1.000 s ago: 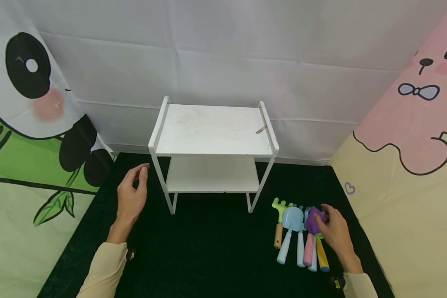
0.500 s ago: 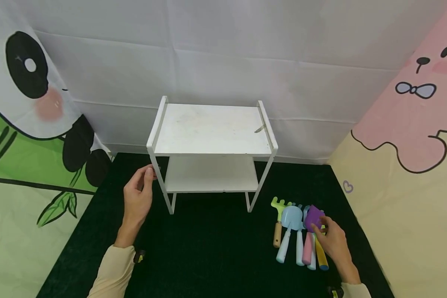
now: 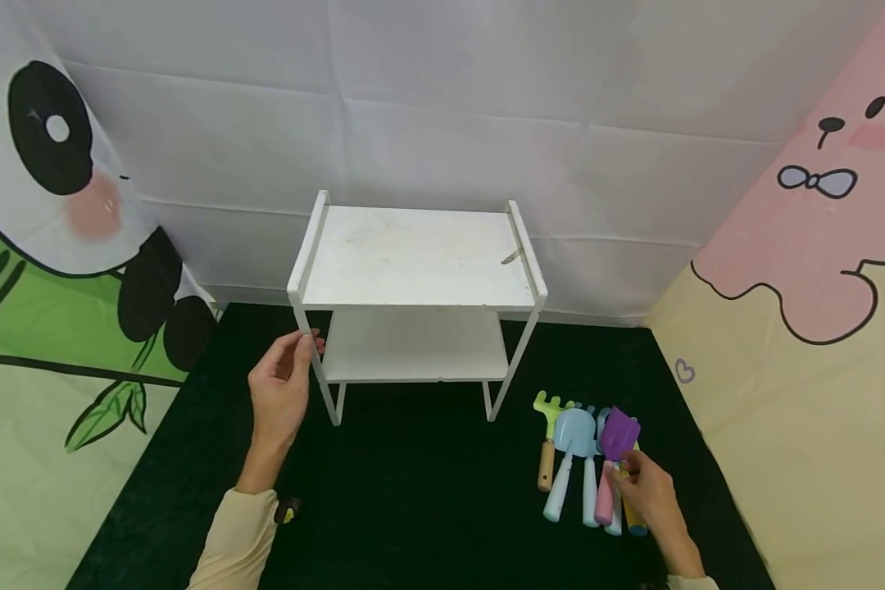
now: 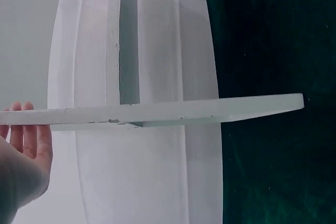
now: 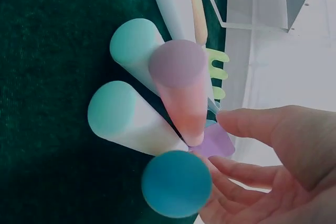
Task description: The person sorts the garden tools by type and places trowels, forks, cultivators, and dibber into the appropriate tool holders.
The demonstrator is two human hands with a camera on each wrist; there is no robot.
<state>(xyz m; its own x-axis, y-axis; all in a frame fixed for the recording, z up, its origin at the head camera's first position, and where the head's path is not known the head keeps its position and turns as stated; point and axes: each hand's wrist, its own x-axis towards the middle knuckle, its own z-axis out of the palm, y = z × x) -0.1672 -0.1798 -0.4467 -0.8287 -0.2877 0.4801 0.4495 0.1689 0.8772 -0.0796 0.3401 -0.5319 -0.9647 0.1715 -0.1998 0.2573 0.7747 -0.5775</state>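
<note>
My left hand grips the left front leg of a white two-tier shelf. In the left wrist view, its fingers pass behind the white bar. On the right, my right hand is at the neck of a toy shovel with a purple blade and a pink handle. The right wrist view shows the thumb apart from the fingers, beside this shovel. A yellow handle with a blue end lies close below those fingers.
Beside the purple shovel lie a light blue shovel, a green rake with a wooden handle and other pale-handled tools. Dark green cloth covers the surface. A white sheet hangs behind the shelf, with printed cloth at both sides.
My left hand has moved right to the shelf leg, its fingers now around it. My right hand has slid down from the purple blade to the shovel's neck.
</note>
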